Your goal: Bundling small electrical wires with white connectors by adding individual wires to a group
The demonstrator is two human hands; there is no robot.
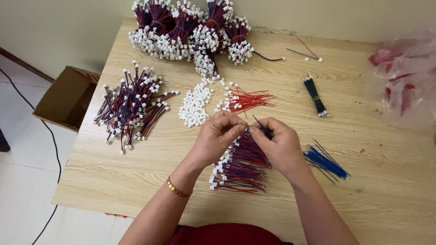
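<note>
At a wooden table, the left hand and right hand meet, fingers pinched narrow on a thin blue wire and what appears to be a small white connector, mostly hidden. Beneath them lies a fan of red-and-blue leads. Loose white connectors sit just beyond, blue wires to the right.

Left hand, right hand raised together, fingertips pinched, meeting.
</note>
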